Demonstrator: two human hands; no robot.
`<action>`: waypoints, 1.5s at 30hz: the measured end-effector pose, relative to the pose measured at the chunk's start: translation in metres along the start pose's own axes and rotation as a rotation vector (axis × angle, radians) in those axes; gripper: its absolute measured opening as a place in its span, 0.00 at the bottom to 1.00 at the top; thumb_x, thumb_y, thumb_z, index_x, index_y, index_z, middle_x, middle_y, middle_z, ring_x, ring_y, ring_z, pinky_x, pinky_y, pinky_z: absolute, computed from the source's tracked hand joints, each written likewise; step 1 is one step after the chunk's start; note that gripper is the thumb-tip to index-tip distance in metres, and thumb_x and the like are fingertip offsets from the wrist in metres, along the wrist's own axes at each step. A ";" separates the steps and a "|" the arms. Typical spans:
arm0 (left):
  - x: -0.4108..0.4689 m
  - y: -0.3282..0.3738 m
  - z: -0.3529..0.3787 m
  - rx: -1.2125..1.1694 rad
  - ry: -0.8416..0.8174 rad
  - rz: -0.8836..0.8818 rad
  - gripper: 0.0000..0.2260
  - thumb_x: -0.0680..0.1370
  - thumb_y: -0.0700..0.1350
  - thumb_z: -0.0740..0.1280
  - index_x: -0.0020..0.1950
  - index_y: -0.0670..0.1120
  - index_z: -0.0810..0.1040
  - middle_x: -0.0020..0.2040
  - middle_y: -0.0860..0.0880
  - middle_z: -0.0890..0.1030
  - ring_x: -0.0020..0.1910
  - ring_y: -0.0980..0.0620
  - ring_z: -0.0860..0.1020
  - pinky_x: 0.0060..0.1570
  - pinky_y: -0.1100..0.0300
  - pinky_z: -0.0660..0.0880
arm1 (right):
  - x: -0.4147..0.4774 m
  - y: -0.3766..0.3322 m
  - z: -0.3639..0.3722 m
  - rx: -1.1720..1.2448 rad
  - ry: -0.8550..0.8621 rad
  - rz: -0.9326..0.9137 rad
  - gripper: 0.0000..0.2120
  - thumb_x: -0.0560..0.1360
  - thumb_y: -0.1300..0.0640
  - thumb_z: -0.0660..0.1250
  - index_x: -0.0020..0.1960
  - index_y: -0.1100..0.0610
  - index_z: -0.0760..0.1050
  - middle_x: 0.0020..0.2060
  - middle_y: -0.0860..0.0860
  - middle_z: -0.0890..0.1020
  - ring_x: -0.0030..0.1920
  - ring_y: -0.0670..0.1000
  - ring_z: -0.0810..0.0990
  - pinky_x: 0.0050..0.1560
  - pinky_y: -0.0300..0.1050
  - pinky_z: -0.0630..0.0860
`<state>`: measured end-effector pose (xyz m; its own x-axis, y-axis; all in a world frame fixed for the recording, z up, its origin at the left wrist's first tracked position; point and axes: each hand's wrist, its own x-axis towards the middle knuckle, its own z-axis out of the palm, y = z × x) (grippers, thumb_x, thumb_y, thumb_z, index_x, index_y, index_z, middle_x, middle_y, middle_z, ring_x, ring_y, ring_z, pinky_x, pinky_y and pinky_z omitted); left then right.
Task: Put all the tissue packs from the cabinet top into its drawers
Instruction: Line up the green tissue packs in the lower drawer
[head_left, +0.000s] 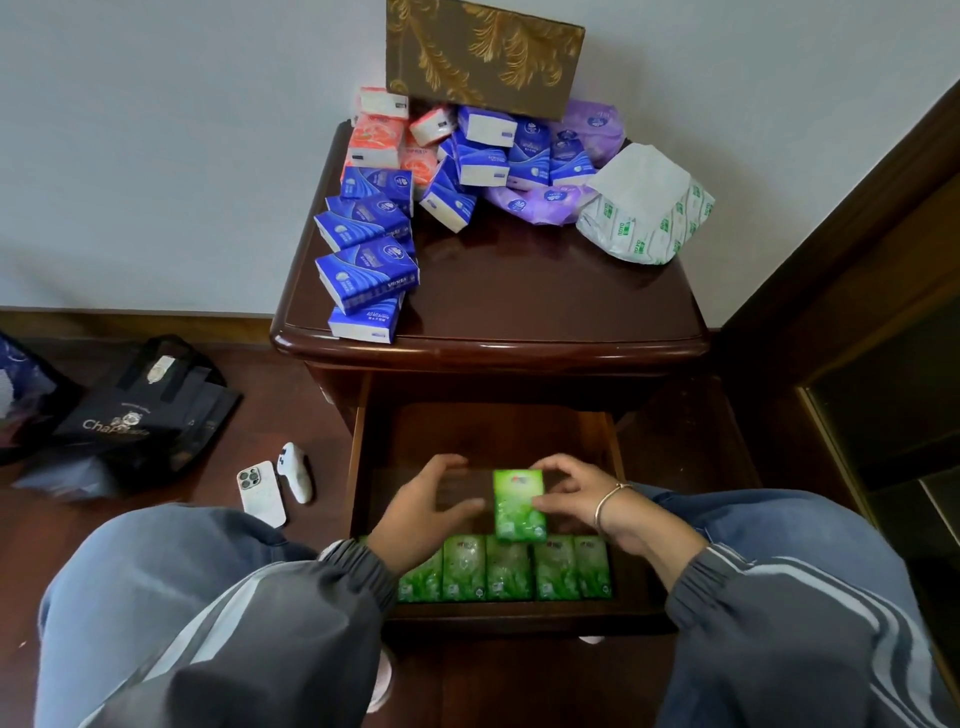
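The cabinet is dark, shiny wood with round edges. Its drawer is pulled open in front of it. A row of green packs in crinkly plastic lies flat at the drawer's front. The right hand pinches one more green pack just behind that row. The left hand is spread loose beside this pack, its fingers curved and grasping nothing. On the cabinet top lie blue packs, orange packs, soft purple packs and a big white pack (puffy, with green print). A brown box with gold leaves leans at the back. Left of the cabinet, on the floor, lie a white phone and a black bag.
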<state>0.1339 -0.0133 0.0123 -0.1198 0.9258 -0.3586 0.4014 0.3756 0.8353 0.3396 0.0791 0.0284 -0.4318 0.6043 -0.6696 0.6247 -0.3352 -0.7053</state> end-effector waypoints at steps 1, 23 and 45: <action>0.001 -0.006 -0.004 0.220 0.113 0.013 0.21 0.76 0.46 0.69 0.67 0.46 0.69 0.63 0.51 0.74 0.62 0.53 0.73 0.62 0.58 0.70 | 0.001 0.004 -0.009 -0.107 0.081 0.024 0.18 0.73 0.60 0.69 0.61 0.52 0.71 0.42 0.50 0.78 0.45 0.51 0.78 0.41 0.43 0.75; -0.002 -0.042 -0.024 0.188 0.223 -0.610 0.29 0.77 0.42 0.65 0.72 0.36 0.54 0.68 0.33 0.67 0.65 0.33 0.70 0.63 0.44 0.69 | 0.017 0.049 0.011 -1.165 0.198 0.277 0.20 0.76 0.72 0.55 0.66 0.63 0.70 0.65 0.59 0.70 0.63 0.60 0.74 0.60 0.51 0.73; 0.000 -0.046 -0.027 0.194 0.195 -0.580 0.31 0.75 0.46 0.68 0.70 0.38 0.56 0.66 0.36 0.69 0.62 0.36 0.73 0.61 0.46 0.72 | 0.021 0.064 0.002 -1.062 -0.149 0.155 0.21 0.75 0.62 0.63 0.67 0.57 0.68 0.64 0.57 0.74 0.62 0.58 0.75 0.61 0.48 0.74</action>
<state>0.0913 -0.0297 -0.0153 -0.5227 0.5724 -0.6318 0.3767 0.8199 0.4312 0.3697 0.0690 -0.0313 -0.3292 0.4916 -0.8062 0.8928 0.4400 -0.0963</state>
